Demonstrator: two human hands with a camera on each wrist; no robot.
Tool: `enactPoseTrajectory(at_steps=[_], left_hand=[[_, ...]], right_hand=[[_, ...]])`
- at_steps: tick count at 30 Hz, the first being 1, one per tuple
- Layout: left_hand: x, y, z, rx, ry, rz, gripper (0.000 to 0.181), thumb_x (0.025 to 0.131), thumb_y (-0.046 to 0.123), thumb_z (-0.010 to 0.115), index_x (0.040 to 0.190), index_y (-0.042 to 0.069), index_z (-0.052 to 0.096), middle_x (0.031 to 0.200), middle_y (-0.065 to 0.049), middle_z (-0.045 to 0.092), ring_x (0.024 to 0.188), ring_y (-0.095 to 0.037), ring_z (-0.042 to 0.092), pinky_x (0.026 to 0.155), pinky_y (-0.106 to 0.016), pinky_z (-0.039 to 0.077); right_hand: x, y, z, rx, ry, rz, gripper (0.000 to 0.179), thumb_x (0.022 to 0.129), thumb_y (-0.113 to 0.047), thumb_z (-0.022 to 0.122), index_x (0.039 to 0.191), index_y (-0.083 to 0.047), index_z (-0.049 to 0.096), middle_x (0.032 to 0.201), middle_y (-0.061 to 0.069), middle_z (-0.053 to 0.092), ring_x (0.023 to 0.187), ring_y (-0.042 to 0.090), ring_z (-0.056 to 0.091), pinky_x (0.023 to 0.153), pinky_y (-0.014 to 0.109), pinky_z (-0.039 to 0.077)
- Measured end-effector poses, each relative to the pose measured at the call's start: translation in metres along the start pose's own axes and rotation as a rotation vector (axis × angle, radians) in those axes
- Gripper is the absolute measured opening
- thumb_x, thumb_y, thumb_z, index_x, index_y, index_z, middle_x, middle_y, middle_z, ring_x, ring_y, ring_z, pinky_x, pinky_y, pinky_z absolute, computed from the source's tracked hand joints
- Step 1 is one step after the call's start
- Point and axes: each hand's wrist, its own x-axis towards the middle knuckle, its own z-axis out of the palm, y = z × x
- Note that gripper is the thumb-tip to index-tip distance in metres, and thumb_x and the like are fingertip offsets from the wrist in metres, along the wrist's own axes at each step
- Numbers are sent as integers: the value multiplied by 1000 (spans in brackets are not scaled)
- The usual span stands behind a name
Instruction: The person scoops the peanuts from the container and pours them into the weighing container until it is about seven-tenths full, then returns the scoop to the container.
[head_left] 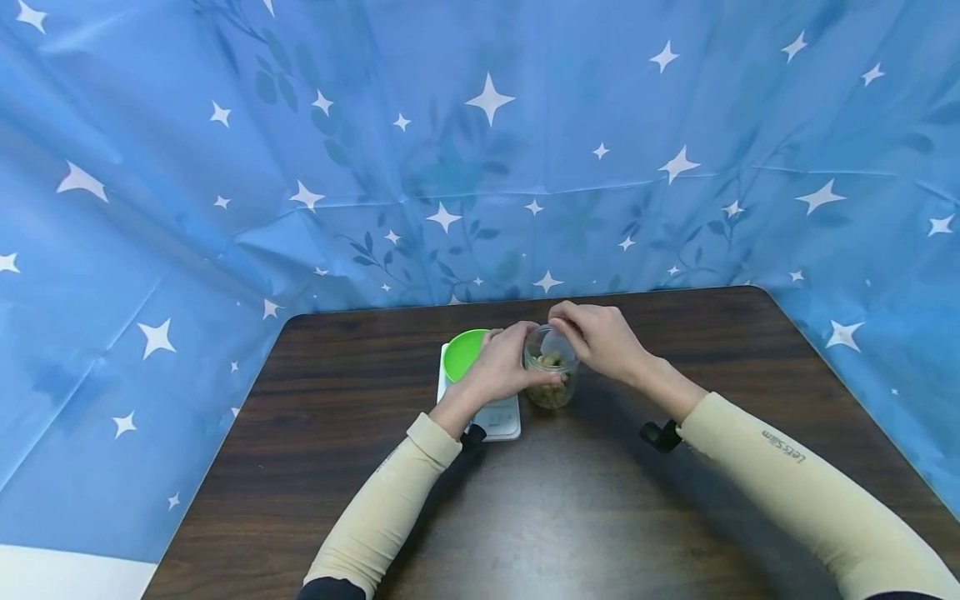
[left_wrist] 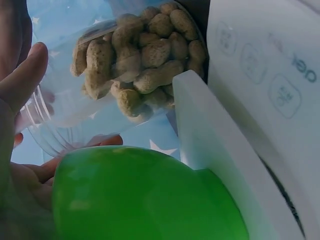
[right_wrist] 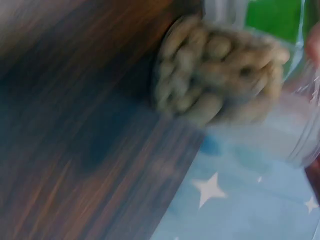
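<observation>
A clear jar of unshelled peanuts stands upright on the table. My left hand grips it around the neck, thumb across the near side and fingers behind. Over the jar's mouth is my right hand, its fingers curled and pinching a pale, translucent scoop that reaches down inside. The scoop's handle is hidden by the fingers. Just left of the jar, a green bowl sits on a white kitchen scale, partly covered by my left hand and wrist.
The dark wooden table extends to both sides and toward me. A blue curtain with white stars hangs behind and beside it. The scale's buttons face the near side.
</observation>
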Motion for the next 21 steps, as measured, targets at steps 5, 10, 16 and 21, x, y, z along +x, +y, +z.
enactPoseTrajectory(at_steps=[5,10,16,21], left_hand=[[1,0,-1,6,4,5,86,81,54,85,144,7,51,127,-1,65,115,-18,61,112,-51,32],[3,2,-4,-4,2,21,84,81,51,86,144,6,51,127,-3,65,115,-21,61,112,-52,32],[1,2,-4,-23,-2,5,84,81,51,86,144,7,51,126,-3,65,113,-19,62,113,-51,32],[-1,2,-3,-23,-9,-1,85,81,51,86,144,6,51,123,-3,65,109,-19,61,113,-52,31]], right_hand=[[8,-7,3,-18,18,105,13,105,-13,61,101,-4,69,72,1,64,51,7,48,49,30,41],[14,-9,-1,-19,85,206,11,103,-9,63,100,-2,70,63,-1,58,45,4,38,45,31,34],[13,-7,-2,19,80,267,12,104,-10,61,100,-2,70,64,-2,58,43,3,34,44,31,31],[9,-10,3,-5,2,238,13,105,-11,60,100,-3,69,68,-2,61,47,4,40,48,31,37]])
